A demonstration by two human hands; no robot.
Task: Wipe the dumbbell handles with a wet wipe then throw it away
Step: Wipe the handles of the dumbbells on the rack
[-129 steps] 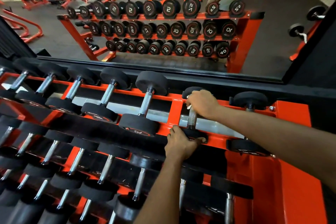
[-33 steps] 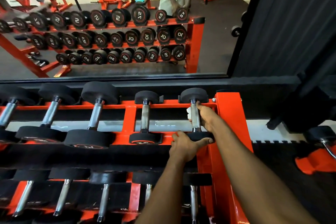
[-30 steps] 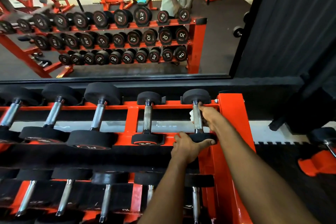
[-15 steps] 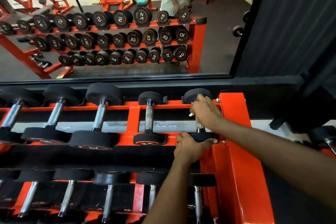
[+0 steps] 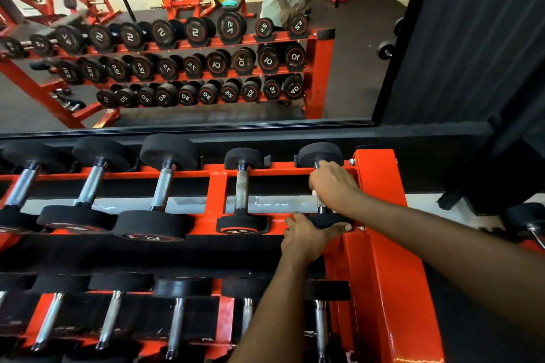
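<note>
In the head view, the rightmost dumbbell [image 5: 320, 153] lies on the top tier of the orange rack [image 5: 380, 186], hard against its upright. The right hand [image 5: 333, 186] clasps the wet wipe [image 5: 314, 193] round the handle; only 1 white sliver of the wipe shows at the fingers' edge. The left hand [image 5: 306, 237] grips the dumbbell's near head. A neighbouring dumbbell [image 5: 241, 194] lies just to the left.

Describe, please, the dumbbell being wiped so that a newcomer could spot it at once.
Start at the orange rack below the mirror and follow its top row to the right end. The dumbbell is the last one, beside the upright post. Unlike its neighbours, it has the right hand round its handle and the left hand on its near head.
</note>
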